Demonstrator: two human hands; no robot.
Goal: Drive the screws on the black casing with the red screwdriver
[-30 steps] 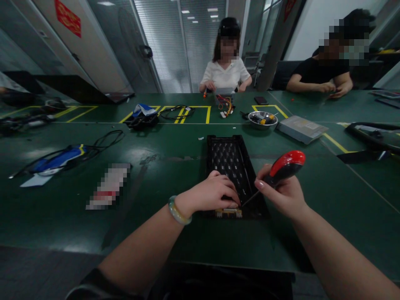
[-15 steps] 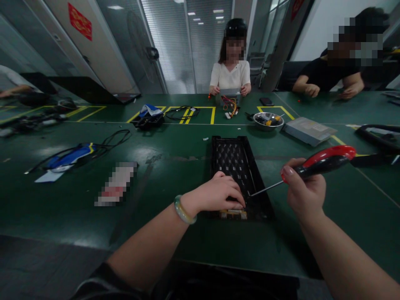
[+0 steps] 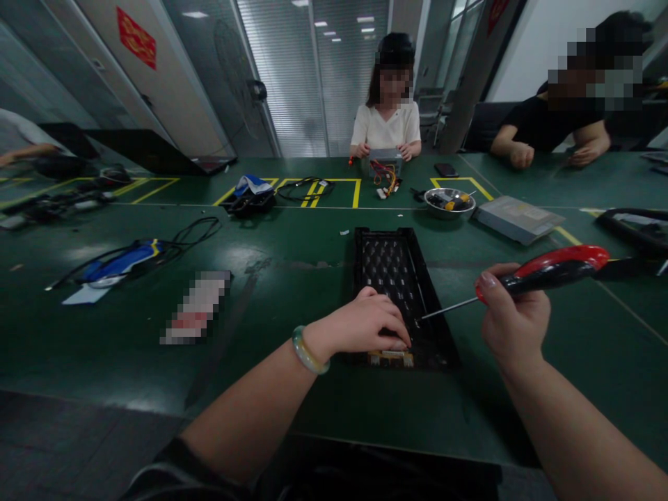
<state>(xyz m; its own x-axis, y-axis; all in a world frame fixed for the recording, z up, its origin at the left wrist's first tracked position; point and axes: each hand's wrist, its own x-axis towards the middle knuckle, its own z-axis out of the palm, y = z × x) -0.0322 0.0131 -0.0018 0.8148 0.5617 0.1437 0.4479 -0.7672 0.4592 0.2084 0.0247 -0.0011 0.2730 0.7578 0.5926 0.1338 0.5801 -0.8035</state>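
My right hand [image 3: 516,316] grips a screwdriver [image 3: 558,270] by its red and black handle. The thin metal shaft slants down and left, its tip over the inside of a black plastic panel [image 3: 437,316] with raised edges and a bumpy patterned floor. My left hand [image 3: 373,321] lies over the near left part of that panel, fingers curled down and pressed together near the tip. What they hold, if anything, is hidden. Just below these fingers a small yellowish strip with connectors [image 3: 391,358] shows at the panel's near end. A bangle circles my left wrist.
A metal bowl [image 3: 449,209] with small parts and a grey metal box [image 3: 519,219] stand beyond at right. Across the table a person holds a grey box [image 3: 385,161] with coloured wires. Left lie a blurred-out flat item [image 3: 197,309] and a blue pouch with cables [image 3: 122,261].
My right hand and the screwdriver have shifted slightly right, and the tip has moved a little up and away from the left fingers. The left hand stays in place.
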